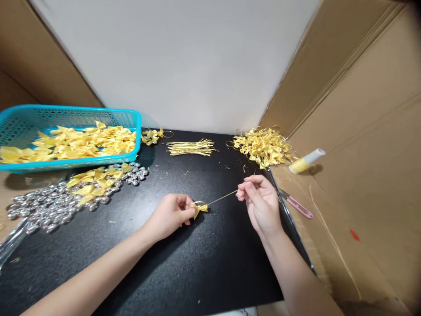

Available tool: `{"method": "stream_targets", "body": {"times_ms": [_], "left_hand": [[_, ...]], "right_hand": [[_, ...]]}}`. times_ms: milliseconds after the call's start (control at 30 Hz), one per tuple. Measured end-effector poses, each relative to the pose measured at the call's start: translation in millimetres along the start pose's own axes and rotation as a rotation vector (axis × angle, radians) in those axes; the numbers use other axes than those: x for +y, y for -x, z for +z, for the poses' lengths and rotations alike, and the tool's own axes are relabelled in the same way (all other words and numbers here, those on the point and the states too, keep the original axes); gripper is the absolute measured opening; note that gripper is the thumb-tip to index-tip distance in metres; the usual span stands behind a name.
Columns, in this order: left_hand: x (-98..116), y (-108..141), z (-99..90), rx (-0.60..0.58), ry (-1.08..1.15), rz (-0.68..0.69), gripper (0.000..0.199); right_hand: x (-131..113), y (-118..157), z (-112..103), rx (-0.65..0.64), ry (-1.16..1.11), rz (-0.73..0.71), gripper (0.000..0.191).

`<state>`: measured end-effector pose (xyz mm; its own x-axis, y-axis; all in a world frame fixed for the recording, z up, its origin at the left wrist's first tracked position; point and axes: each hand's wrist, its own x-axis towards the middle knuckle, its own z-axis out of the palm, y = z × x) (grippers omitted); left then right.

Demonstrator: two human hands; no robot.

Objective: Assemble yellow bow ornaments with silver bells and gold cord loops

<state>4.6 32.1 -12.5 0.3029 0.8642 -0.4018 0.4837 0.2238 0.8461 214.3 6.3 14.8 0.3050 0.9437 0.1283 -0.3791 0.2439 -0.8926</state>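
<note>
My left hand [174, 213] pinches a small yellow ribbon bow [201, 209] just above the black table. A thin gold cord [223, 196] runs from the bow up to the right, and its far end is between the fingertips of my right hand [261, 202]. Part of the cord curves in a small loop over the bow. Whatever else lies inside my left fingers is hidden.
A blue basket [140, 131] of yellow bows stands back left, beside silver beads [49, 208] with bows on them. Cut gold cords [191, 148] lie at the back. Finished-looking bows [263, 145], a white-yellow tube [307, 161] and a pink cutter [300, 207] are right.
</note>
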Motion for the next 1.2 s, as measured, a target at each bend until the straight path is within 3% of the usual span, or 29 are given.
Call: {"method": "stream_targets", "body": {"times_ms": [133,267,400,433,533,600,700,833,900,1033,1100,1200], "left_hand": [[-0.2,-2.0,-0.4,-0.016,-0.021,-0.003,0.018],[1.8,-2.7,-7.0,-0.043,-0.07,0.053,0.03],[11.1,9.8,-12.2,0.328,-0.25,0.335,0.038],[15.3,14.4,-11.5,0.361,-0.277,0.421,0.033],[30.3,23.1,-4.1,0.222,-0.268,0.598,0.021],[39.3,20.7,2.3,0.122,-0.22,0.553,0.029],[45.7,6.2,7.3,-0.103,-0.126,0.382,0.027],[41.4,-15.1,5.3,-0.308,0.323,0.242,0.037],[38.2,-22.0,4.3,-0.318,0.685,0.18,0.036],[34.0,-29.8,6.6,-0.18,1.14,0.061,0.02],[31.4,-32.0,9.4,-0.125,1.152,0.048,0.015],[25.8,-32.4,14.1,-0.121,0.891,0.115,0.025]], "right_hand": [[0.6,0.0,-1.6,-0.008,0.016,0.003,0.023],[0.2,1.1,-2.6,-0.117,0.049,-0.015,0.015],[-0.1,-0.3,-0.6,-0.228,0.127,-0.09,0.004],[-0.5,-0.8,1.0,-0.243,0.147,-0.11,0.002],[-2.3,-2.2,8.9,-0.271,0.177,-0.131,0.001],[-3.3,-4.1,15.4,-0.282,0.186,-0.115,0.002],[-1.8,-10.9,21.3,-0.238,0.172,-0.076,0.008],[8.9,-22.9,13.8,-0.066,0.159,-0.066,0.013],[16.2,-24.6,6.6,-0.059,0.245,-0.086,0.01],[26.0,-16.2,0.1,-0.263,0.412,-0.155,0.004],[27.0,-10.4,1.7,-0.358,0.465,-0.188,0.005],[25.6,-4.7,5.3,-0.404,0.541,-0.242,0.007]]}}
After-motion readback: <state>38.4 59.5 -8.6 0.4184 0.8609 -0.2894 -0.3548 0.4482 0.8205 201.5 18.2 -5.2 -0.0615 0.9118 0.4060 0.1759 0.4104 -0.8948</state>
